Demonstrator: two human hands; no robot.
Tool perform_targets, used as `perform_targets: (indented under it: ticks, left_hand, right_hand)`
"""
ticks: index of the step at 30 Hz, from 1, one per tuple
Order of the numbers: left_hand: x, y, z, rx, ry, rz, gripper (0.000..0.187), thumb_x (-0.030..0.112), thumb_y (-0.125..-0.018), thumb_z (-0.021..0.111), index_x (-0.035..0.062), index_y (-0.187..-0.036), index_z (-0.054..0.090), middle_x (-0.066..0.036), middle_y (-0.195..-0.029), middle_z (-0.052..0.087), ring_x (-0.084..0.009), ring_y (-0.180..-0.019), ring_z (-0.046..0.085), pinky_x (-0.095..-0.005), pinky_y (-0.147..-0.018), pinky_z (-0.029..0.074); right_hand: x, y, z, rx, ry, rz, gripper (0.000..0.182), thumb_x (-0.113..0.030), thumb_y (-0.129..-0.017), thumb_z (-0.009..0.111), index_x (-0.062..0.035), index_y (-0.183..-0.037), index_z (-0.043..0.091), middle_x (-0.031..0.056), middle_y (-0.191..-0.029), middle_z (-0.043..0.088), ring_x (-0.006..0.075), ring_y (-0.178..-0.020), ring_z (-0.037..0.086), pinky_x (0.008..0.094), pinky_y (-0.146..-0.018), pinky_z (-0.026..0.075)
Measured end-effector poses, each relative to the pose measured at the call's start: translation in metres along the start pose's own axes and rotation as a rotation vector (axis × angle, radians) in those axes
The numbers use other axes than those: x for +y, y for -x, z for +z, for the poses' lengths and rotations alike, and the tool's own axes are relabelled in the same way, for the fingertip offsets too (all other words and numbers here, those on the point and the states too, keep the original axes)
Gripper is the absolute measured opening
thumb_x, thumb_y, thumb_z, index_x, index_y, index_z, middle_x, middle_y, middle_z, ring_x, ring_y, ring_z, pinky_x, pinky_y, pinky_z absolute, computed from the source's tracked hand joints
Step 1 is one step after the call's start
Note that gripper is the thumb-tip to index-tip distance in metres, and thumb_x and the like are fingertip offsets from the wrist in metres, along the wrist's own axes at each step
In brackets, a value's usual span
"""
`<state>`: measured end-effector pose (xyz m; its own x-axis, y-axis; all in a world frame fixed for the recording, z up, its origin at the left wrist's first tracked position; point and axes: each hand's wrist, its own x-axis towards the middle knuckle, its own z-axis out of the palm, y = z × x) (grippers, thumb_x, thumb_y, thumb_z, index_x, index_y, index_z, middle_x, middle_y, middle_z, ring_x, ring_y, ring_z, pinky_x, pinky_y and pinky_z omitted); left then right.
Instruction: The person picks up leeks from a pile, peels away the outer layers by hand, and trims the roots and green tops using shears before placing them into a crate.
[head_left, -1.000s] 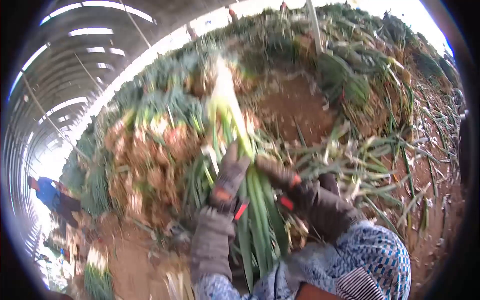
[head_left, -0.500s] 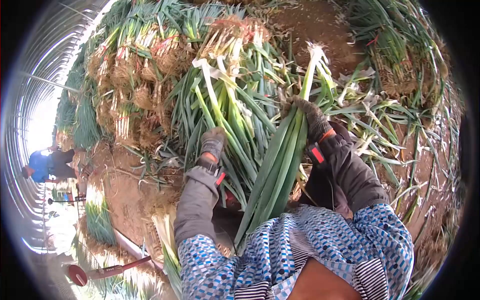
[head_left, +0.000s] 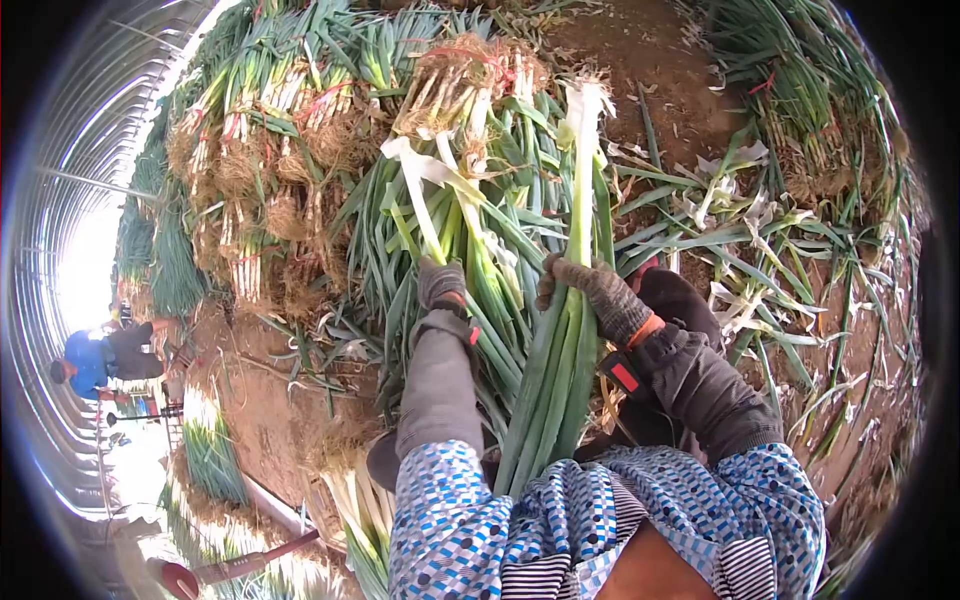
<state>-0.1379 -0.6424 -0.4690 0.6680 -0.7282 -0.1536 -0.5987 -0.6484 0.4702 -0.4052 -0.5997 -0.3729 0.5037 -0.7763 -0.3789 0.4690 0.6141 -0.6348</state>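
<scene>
The right hand [head_left: 605,296] is gripping a leek [head_left: 581,205], fingers curling around it below the pale stem; the root end is pointing away beyond them, leaves trailing toward the shirt [head_left: 680,490]. The left hand [head_left: 442,283] is resting against the pile [head_left: 492,268] (from where I'm standing, I can't tell whether its fingers are pinching).

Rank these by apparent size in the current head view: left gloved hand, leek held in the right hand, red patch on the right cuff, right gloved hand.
1. Leek
2. Right gloved hand
3. Left gloved hand
4. Red patch

Apparent size only.
</scene>
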Motion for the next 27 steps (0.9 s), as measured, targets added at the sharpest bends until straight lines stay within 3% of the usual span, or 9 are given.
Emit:
perform_targets:
  ticks: [1, 4, 6, 7, 9, 12, 19, 23, 27]
  left_hand:
    - [0.0, -0.003, -0.004, 0.037, 0.05, 0.101, 0.052, 0.021, -0.067, 0.069, -0.0015, -0.11, 0.052, -0.018, -0.095, 0.063, -0.0313, -0.086, 0.062, -0.0398, -0.076, 0.047]
    - [-0.002, 0.004, -0.025, -0.337, 0.548, 0.197, 0.047, 0.015, -0.068, 0.07, -0.0024, -0.108, 0.053, -0.012, -0.089, 0.063, -0.022, -0.073, 0.06, -0.0329, -0.069, 0.048]
    - [0.044, 0.057, -0.058, -0.424, 0.692, 0.159, 0.03, 0.007, -0.076, 0.065, -0.0009, -0.102, 0.055, -0.006, -0.083, 0.06, -0.0133, -0.068, 0.054, -0.0271, -0.063, 0.045]
    - [0.072, 0.096, -0.078, -0.4, 0.727, 0.255, 0.02, 0.011, -0.08, 0.063, -0.001, -0.095, 0.059, -0.004, -0.08, 0.061, -0.0113, -0.069, 0.057, -0.0253, -0.057, 0.047]
    - [0.063, 0.118, -0.058, -0.507, 0.78, 0.505, 0.026, 0.018, -0.084, 0.062, 0.0014, -0.103, 0.06, -0.003, -0.088, 0.062, -0.0113, -0.075, 0.056, -0.0246, -0.064, 0.047]
    - [0.073, 0.136, -0.081, -0.721, 0.934, 0.407, 0.024, 0.02, -0.085, 0.062, 0.0032, -0.102, 0.064, -0.002, -0.086, 0.063, -0.0087, -0.069, 0.054, -0.0225, -0.062, 0.047]
    - [-0.005, 0.018, 0.014, -0.303, 0.167, 0.313, 0.03, 0.026, -0.076, 0.065, 0.0028, -0.095, 0.064, -0.007, -0.077, 0.065, -0.0146, -0.07, 0.06, -0.0302, -0.063, 0.046]
    - [0.01, 0.011, 0.054, -0.115, -0.044, 0.148, 0.046, 0.034, -0.068, 0.069, 0.0067, -0.104, 0.058, -0.02, -0.105, 0.058, -0.0336, -0.102, 0.056, -0.0404, -0.084, 0.044]
    - [0.035, 0.02, 0.052, 0.01, -0.283, 0.097, 0.049, 0.033, -0.067, 0.07, 0.0043, -0.104, 0.056, -0.02, -0.104, 0.058, -0.0353, -0.1, 0.056, -0.0415, -0.082, 0.045]
  right_hand:
    - [-0.001, 0.002, 0.003, -0.011, 0.036, -0.017, 0.03, -0.019, -0.082, 0.062, 0.0002, -0.104, 0.052, 0.0104, -0.083, 0.062, 0.024, -0.075, 0.062, 0.0351, -0.072, 0.051]
    - [0.006, 0.004, 0.01, -0.024, 0.148, -0.135, 0.032, -0.018, -0.082, 0.061, 0.0007, -0.107, 0.052, 0.0116, -0.091, 0.062, 0.0227, -0.082, 0.061, 0.0345, -0.076, 0.05]
    - [0.015, -0.001, 0.012, -0.003, 0.239, -0.305, 0.036, -0.019, -0.082, 0.061, 0.0016, -0.111, 0.051, 0.0128, -0.097, 0.061, 0.0219, -0.088, 0.06, 0.0335, -0.078, 0.05]
    - [0.014, 0.005, 0.015, -0.015, 0.219, -0.197, 0.042, -0.022, -0.082, 0.061, 0.0022, -0.115, 0.05, 0.0139, -0.103, 0.059, 0.0192, -0.095, 0.058, 0.0317, -0.082, 0.048]
    - [0.029, -0.009, -0.005, 0.086, 0.226, -0.106, 0.04, -0.02, -0.082, 0.062, 0.0019, -0.114, 0.051, 0.0131, -0.096, 0.062, 0.0196, -0.081, 0.061, 0.0297, -0.071, 0.051]
    - [0.021, 0.007, -0.011, 0.059, 0.187, -0.184, 0.029, -0.022, -0.082, 0.062, 0.0017, -0.099, 0.059, 0.0101, -0.078, 0.063, 0.0178, -0.065, 0.061, 0.0284, -0.061, 0.052]
    - [-0.005, 0.027, -0.028, 0.198, 0.055, -0.092, 0.032, -0.028, -0.079, 0.06, 0.0004, -0.094, 0.061, 0.0102, -0.076, 0.061, 0.0194, -0.066, 0.061, 0.0313, -0.061, 0.052]
    - [-0.017, 0.032, -0.026, 0.227, 0.122, -0.086, 0.027, -0.024, -0.081, 0.059, 0.0006, -0.091, 0.062, 0.0096, -0.077, 0.06, 0.0181, -0.066, 0.059, 0.0301, -0.061, 0.05]
    - [-0.011, 0.023, -0.035, 0.181, 0.121, -0.169, 0.032, -0.026, -0.079, 0.061, 0.0006, -0.096, 0.059, 0.0093, -0.079, 0.062, 0.0187, -0.068, 0.062, 0.0321, -0.062, 0.053]
